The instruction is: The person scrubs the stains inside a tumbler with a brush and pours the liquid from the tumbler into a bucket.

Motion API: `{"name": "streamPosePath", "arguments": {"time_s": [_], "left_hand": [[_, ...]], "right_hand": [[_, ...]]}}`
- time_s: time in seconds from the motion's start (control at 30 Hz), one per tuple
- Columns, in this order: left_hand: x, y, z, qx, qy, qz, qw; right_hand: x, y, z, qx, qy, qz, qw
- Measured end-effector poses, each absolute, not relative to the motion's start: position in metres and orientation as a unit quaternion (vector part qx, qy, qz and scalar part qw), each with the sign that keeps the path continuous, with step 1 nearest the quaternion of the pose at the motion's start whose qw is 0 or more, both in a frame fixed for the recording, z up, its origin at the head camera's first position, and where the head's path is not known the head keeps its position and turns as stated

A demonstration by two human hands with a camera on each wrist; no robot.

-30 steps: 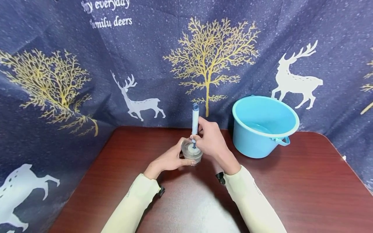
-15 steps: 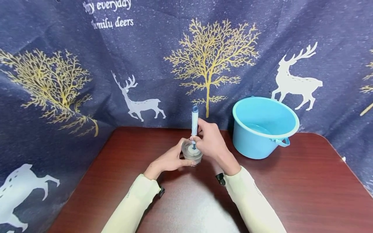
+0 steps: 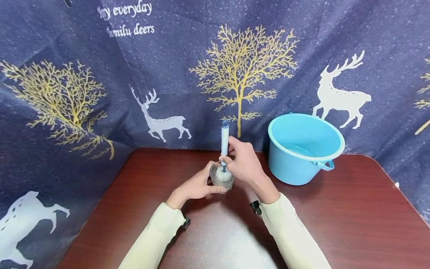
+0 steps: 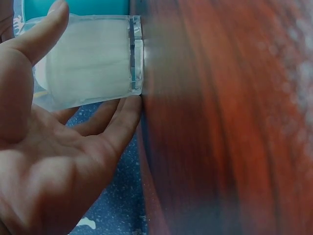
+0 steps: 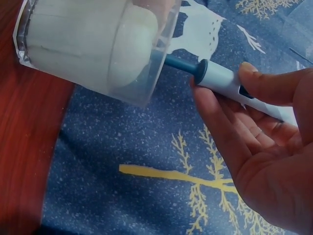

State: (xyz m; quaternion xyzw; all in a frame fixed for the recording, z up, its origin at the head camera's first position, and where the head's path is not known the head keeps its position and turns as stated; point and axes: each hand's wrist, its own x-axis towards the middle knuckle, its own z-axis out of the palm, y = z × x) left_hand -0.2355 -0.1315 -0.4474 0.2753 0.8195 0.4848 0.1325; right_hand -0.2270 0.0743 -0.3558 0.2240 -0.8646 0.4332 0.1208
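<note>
Curving around the left side of a clear cup point(image 3: 222, 184), the left grip point(image 3: 198, 185) holds it near the middle of the counter's point(image 3: 339, 216) far edge. A pale mass point(image 5: 136, 46) fills the cup. The right grip point(image 3: 246, 161) pinches a white-and-blue wand point(image 3: 225, 136), its shaft point(image 5: 181, 63) entering the cup. A light-blue bucket point(image 3: 289, 168) stands toward the far right corner.

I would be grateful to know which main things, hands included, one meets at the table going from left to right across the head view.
Left hand, clear cup, right hand, blue bucket; the pale-blue handle is left out, as it lines up with the cup.
</note>
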Motion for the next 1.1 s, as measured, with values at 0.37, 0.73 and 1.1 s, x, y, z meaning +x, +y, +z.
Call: {"name": "streamPosePath", "arguments": {"time_s": [0.37,0.73,1.1], "left_hand": [[-0.236,-0.131,-0.448,0.280,0.818,0.484,0.134],[-0.238,-0.131,-0.450,0.277,0.817,0.487,0.137],[-0.240,-0.132,-0.452,0.274,0.820,0.484,0.136]], "right_hand": [[-0.225,0.081,-0.349,0.203,-0.853,0.468,0.116],[-0.222,0.084,-0.342,0.206,-0.832,0.497,0.139],[-0.220,0.085,-0.336,0.242,-0.779,0.550,0.179]]}}
